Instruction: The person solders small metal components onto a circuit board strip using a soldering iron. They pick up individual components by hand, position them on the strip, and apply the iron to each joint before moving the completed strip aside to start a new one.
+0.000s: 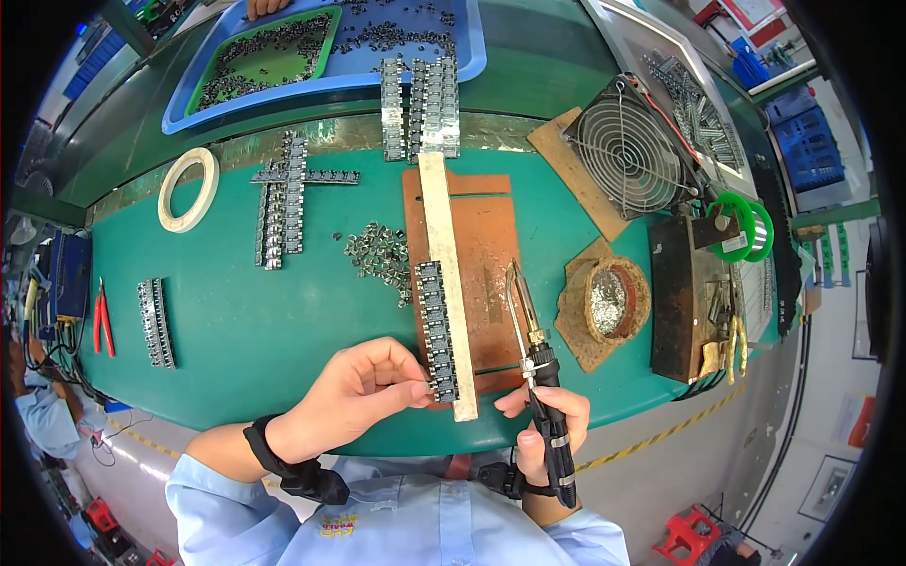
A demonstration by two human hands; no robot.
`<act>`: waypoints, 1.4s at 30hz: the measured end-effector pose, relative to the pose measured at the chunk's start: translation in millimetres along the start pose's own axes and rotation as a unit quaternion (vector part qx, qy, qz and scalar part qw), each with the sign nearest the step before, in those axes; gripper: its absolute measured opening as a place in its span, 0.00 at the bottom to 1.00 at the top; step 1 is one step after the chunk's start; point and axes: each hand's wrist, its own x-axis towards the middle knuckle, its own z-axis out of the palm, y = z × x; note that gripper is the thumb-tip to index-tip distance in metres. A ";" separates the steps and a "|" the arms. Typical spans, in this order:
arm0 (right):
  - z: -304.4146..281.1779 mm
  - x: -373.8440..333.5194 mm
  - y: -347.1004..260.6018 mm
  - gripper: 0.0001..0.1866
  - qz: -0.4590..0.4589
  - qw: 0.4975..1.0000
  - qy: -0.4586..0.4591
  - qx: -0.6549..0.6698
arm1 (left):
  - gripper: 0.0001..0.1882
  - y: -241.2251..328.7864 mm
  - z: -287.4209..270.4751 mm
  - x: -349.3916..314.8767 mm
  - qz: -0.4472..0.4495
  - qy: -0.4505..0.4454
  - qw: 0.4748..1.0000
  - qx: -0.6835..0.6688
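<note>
My right hand (557, 424) is wrapped round a black soldering iron (545, 377) with a thin metal feed tube alongside its tip. The tip points away from me, over a brown board (491, 283). Along a pale straight bar (442, 226) on that board lies a strip of small dark circuit boards (435, 330). At the strip's near end, my left hand (363, 391) has thumb and finger pinched together against its left edge. Whatever is between those fingertips is too small to make out. Left of the board sits a pile of small metal parts (377, 255).
More board strips (283, 203) lie on the green mat, with a tape roll (189, 189) and red-handled pliers (102, 321). Rightward are a fan (628, 146), a solder-splashed round pot (613, 297) and a green solder spool (741, 226). Another person's hand (267, 8) is by the blue tray (377, 85).
</note>
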 end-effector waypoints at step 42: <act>-30.0 -9.1 -41.5 0.21 -0.074 0.979 -0.140 -0.127 | 0.03 -5.1 -2.4 0.8 0.027 -0.016 0.999 -0.007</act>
